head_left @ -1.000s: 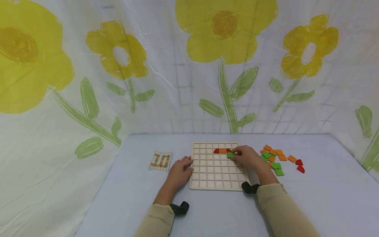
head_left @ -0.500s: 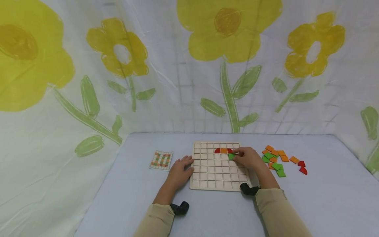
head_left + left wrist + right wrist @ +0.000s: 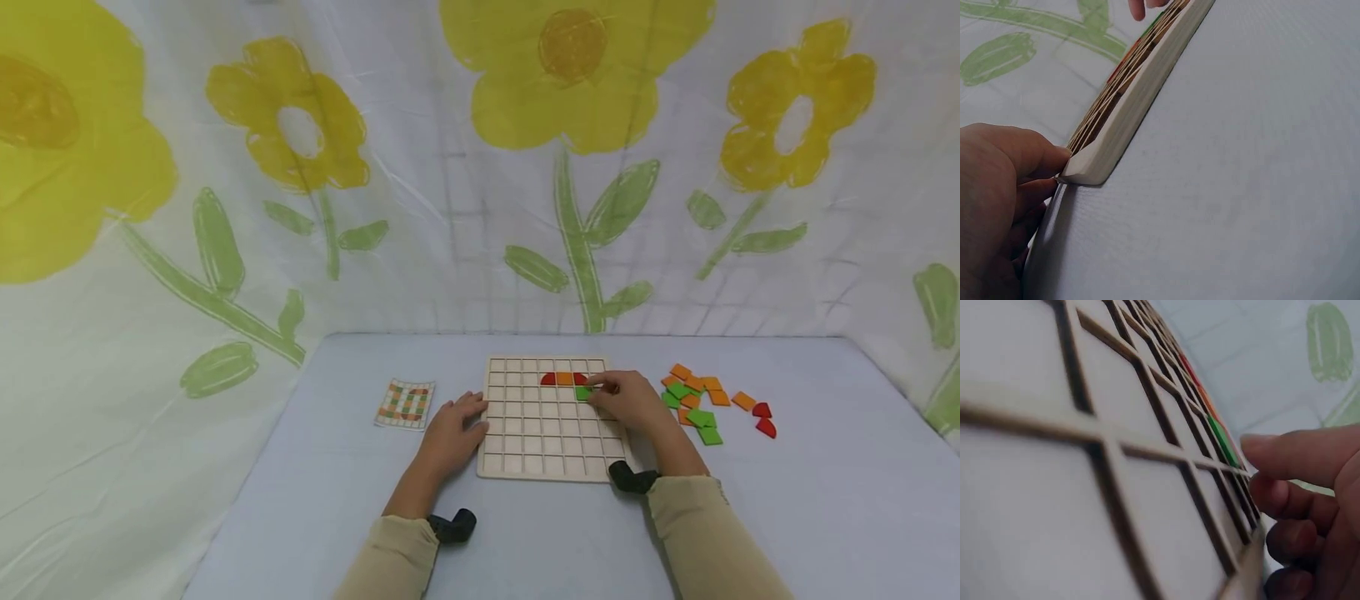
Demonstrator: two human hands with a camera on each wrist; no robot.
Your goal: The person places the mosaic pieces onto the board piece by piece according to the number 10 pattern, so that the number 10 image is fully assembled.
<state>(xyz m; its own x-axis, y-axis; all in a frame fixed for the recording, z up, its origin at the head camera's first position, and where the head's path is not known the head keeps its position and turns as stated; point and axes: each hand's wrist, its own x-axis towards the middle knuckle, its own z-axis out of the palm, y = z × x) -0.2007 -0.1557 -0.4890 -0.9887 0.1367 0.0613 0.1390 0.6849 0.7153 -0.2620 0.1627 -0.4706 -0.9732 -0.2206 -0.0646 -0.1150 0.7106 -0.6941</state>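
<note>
A wooden grid board (image 3: 551, 479) lies flat on the table. One of its upper rows holds an orange square (image 3: 564, 379) between two red curved pieces, the left red piece (image 3: 548, 379) and the right red piece (image 3: 579, 378). Directly below the right one, a green square tile (image 3: 582, 393) sits in a cell. My right hand (image 3: 632, 407) has its thumb and forefinger tips at that tile's edge; in the right wrist view, the thumb (image 3: 1297, 453) is beside the green tile (image 3: 1221, 439) without visibly gripping it. My left hand (image 3: 452, 433) rests its fingertips against the board's left edge.
Left of the board lies a small pattern card (image 3: 405, 404) with coloured squares. Several loose orange tiles (image 3: 720, 397) and green tiles (image 3: 701, 417) overlap in a pile to the right. Two red pieces (image 3: 765, 427) lie beyond them. A flower-printed curtain (image 3: 450, 250) hangs behind the table.
The green tile has gone from between my right fingertips, over the board, down into a cell below the right red piece. My left hand has stayed at the board's edge.
</note>
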